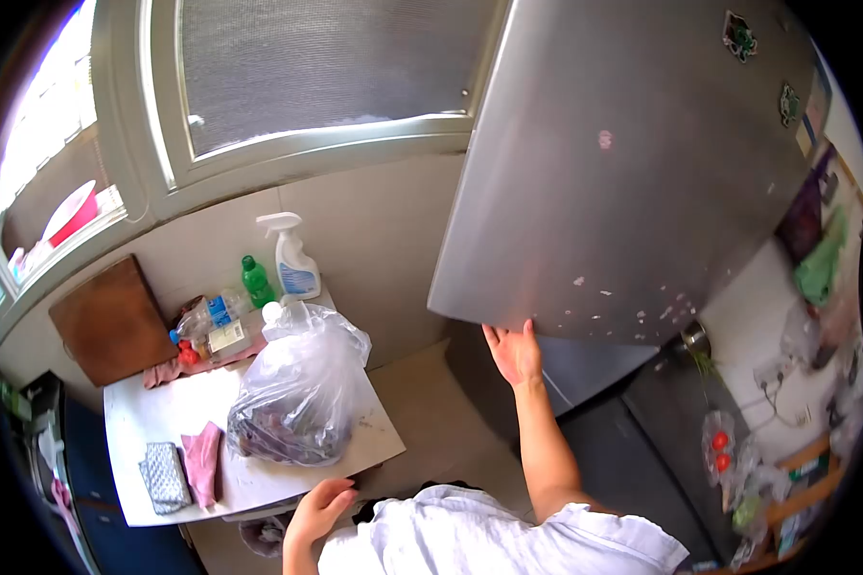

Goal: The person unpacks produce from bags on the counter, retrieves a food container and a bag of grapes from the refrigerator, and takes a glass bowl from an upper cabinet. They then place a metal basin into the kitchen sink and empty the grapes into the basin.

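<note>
My right hand [515,356] is at the bottom edge of a silver refrigerator door [585,192], which stands swung out. Its thumb rests against the door's lower edge, and some fingers are partly hidden behind it. My left hand [318,510] hangs by the front edge of a white table [379,431], holding nothing, with its fingers loosely bent and apart. On that table, closest to this hand, sits a tied clear plastic bag [302,393] with dark contents. A pink cloth [201,464] and a grey patterned cloth [166,477] lie to its left.
Behind the bag stand a white spray bottle [297,259], a green bottle [256,281] and clear plastic bottles [206,316]. A brown board [115,321] leans on the wall. At right, a dark lower cabinet [642,450] lies beside a bag of tomatoes [719,446].
</note>
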A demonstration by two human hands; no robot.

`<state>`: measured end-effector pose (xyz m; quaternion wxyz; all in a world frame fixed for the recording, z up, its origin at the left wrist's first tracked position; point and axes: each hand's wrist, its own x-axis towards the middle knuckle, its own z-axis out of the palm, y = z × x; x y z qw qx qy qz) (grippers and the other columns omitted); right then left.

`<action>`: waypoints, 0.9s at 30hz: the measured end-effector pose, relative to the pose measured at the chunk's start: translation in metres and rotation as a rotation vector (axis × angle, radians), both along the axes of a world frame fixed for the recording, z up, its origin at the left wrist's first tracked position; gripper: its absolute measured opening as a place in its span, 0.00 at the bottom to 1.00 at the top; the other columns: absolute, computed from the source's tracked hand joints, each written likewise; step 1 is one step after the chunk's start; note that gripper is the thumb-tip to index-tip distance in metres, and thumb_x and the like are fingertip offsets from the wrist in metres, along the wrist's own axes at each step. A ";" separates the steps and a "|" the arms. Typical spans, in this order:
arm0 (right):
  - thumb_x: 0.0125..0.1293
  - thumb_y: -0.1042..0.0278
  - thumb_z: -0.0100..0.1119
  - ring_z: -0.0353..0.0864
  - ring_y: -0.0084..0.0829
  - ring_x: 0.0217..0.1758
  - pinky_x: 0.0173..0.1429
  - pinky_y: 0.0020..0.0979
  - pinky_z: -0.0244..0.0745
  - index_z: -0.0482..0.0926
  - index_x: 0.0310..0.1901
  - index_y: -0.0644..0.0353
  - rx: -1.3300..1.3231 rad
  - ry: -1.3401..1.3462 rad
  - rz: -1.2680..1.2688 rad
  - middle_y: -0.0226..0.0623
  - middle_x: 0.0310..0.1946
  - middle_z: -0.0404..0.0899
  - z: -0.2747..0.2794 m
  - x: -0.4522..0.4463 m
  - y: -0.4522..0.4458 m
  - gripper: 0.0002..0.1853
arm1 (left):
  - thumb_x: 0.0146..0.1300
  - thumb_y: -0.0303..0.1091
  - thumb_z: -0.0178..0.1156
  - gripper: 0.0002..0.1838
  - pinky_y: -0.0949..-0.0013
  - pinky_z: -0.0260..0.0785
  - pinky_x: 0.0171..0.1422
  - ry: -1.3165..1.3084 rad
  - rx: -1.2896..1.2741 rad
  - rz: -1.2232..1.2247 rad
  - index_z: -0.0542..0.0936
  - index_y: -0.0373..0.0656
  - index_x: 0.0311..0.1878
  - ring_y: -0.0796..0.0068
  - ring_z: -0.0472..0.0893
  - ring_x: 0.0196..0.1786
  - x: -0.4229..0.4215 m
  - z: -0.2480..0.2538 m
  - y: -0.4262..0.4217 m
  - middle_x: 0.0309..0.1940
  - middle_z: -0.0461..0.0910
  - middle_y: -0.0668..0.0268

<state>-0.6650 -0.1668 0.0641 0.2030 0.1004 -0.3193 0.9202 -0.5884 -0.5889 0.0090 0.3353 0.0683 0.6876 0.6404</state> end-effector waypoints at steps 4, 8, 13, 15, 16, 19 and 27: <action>0.68 0.58 0.51 0.64 0.38 0.65 0.68 0.42 0.61 0.58 0.64 0.57 -0.026 -0.196 0.017 0.42 0.63 0.61 -0.009 -0.042 0.040 0.27 | 0.66 0.30 0.54 0.14 0.71 0.73 0.50 -0.060 0.079 0.321 0.72 0.33 0.51 0.71 0.79 0.43 0.045 -0.014 0.013 0.42 0.79 0.58; 0.66 0.64 0.54 0.77 0.37 0.51 0.54 0.35 0.73 0.57 0.63 0.59 0.271 -0.387 -0.041 0.44 0.54 0.70 -0.005 -0.043 0.046 0.27 | 0.67 0.31 0.53 0.14 0.68 0.73 0.49 -0.162 0.146 0.544 0.72 0.35 0.52 0.69 0.79 0.42 0.089 -0.001 0.059 0.41 0.79 0.58; 0.64 0.67 0.55 0.79 0.35 0.43 0.46 0.32 0.76 0.57 0.62 0.61 0.509 -0.286 -0.429 0.44 0.48 0.74 0.018 -0.063 0.111 0.27 | 0.66 0.30 0.53 0.14 0.70 0.73 0.50 -0.212 0.169 0.673 0.71 0.33 0.52 0.71 0.79 0.44 0.150 -0.003 0.082 0.42 0.78 0.57; 0.64 0.68 0.55 0.79 0.36 0.43 0.46 0.33 0.76 0.59 0.61 0.62 0.588 -0.283 -0.522 0.45 0.48 0.74 0.021 -0.071 0.132 0.26 | 0.67 0.33 0.53 0.16 0.71 0.72 0.51 -0.229 0.117 0.714 0.71 0.34 0.54 0.73 0.78 0.45 0.179 -0.005 0.077 0.44 0.78 0.58; 0.64 0.68 0.55 0.79 0.37 0.43 0.46 0.33 0.76 0.59 0.61 0.63 0.621 -0.287 -0.554 0.45 0.47 0.74 0.022 -0.076 0.139 0.26 | 0.67 0.34 0.54 0.17 0.71 0.72 0.51 -0.217 0.120 0.763 0.71 0.34 0.54 0.74 0.78 0.45 0.192 -0.003 0.076 0.44 0.78 0.59; 0.63 0.70 0.55 0.78 0.38 0.43 0.46 0.34 0.75 0.61 0.60 0.65 0.715 -0.309 -0.691 0.47 0.46 0.74 0.025 -0.083 0.151 0.24 | 0.67 0.36 0.54 0.17 0.73 0.71 0.52 -0.201 0.129 0.909 0.72 0.36 0.54 0.77 0.77 0.44 0.237 -0.004 0.070 0.44 0.78 0.61; 0.62 0.73 0.54 0.77 0.41 0.43 0.47 0.37 0.74 0.66 0.56 0.69 0.723 -0.297 -0.790 0.50 0.44 0.75 0.012 -0.060 0.054 0.21 | 0.67 0.37 0.53 0.17 0.71 0.71 0.51 -0.125 0.270 1.377 0.71 0.38 0.55 0.76 0.77 0.46 0.396 -0.029 0.069 0.46 0.77 0.60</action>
